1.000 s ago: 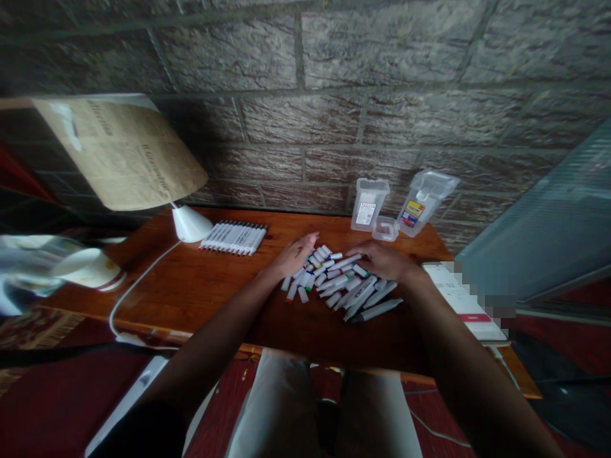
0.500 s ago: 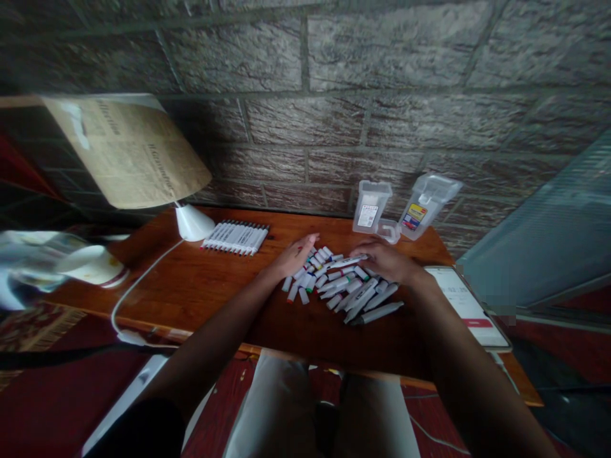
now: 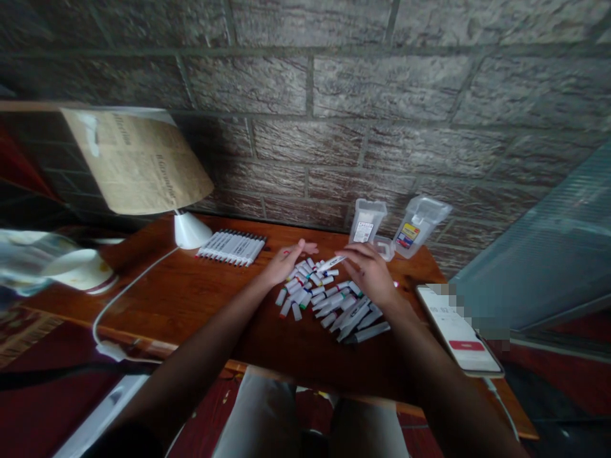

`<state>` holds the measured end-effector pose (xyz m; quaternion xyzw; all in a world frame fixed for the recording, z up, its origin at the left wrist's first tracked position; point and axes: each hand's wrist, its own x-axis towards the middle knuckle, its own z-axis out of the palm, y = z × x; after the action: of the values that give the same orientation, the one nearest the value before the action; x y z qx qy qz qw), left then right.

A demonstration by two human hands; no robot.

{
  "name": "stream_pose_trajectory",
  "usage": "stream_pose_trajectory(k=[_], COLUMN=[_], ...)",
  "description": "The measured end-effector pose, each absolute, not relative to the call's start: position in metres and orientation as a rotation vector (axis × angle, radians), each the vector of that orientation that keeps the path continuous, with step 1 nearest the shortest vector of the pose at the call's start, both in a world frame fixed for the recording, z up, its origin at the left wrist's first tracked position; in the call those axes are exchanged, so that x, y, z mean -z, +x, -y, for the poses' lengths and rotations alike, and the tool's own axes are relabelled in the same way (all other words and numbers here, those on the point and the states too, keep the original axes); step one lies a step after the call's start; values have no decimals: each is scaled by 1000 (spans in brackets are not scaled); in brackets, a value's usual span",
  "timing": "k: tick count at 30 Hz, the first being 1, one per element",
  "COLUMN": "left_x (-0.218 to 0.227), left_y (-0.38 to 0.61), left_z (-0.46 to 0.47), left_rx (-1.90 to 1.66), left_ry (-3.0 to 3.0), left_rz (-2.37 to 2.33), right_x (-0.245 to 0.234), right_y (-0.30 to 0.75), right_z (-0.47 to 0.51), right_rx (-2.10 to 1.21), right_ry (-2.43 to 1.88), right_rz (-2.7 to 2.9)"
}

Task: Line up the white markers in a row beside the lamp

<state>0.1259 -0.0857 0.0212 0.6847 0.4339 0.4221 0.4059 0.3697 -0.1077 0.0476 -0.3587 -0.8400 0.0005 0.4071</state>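
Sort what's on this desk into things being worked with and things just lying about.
In use: loose marker pile; single marker pinched by right hand; left hand at the pile; neat marker row; clear cases.
Lying about: lamp; phone; white cable.

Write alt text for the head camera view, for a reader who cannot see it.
A person's right hand pinches one marker above a loose pile of markers on a wooden table, the left hand lying open at the pile's edge. Behind are a row of markers, two clear plastic cases and a lamp; a phone lies to the right.
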Motion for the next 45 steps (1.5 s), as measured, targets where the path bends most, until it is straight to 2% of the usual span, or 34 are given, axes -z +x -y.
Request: stream_pose_trajectory(k=[18,22,24,29,33,36,41,45], left_x=[-38,-42,-42,-40,-42,-41,-31,-23], left_y=[119,94,82,79,93,104,115,118], left_z=[98,91,88,88,92,96,95,92], left_rx=[-1019,-1155,-1099,-592,-341,-396,-556,-561], left_ry=[1636,1810,1946,2023,1958,1997,2237,2336], left_rz=[-879,-1243,-1552,-2231,-2441,-2363,-1896,-1867], right_x=[-42,-39,-38,-39,-39,-38,-39,-39], right_y=[330,331,334,338,339,341,345,346], right_z=[121,121,121,121,120,120,119,118], right_rx=[-24,-34,-28,-8,-33,-39,-23,19], right_ry=[-795,-862,-867,-868,-892,-894,-912,-906], right_rz=[2198,2094,2061,2012,1985,1964,1964,1958])
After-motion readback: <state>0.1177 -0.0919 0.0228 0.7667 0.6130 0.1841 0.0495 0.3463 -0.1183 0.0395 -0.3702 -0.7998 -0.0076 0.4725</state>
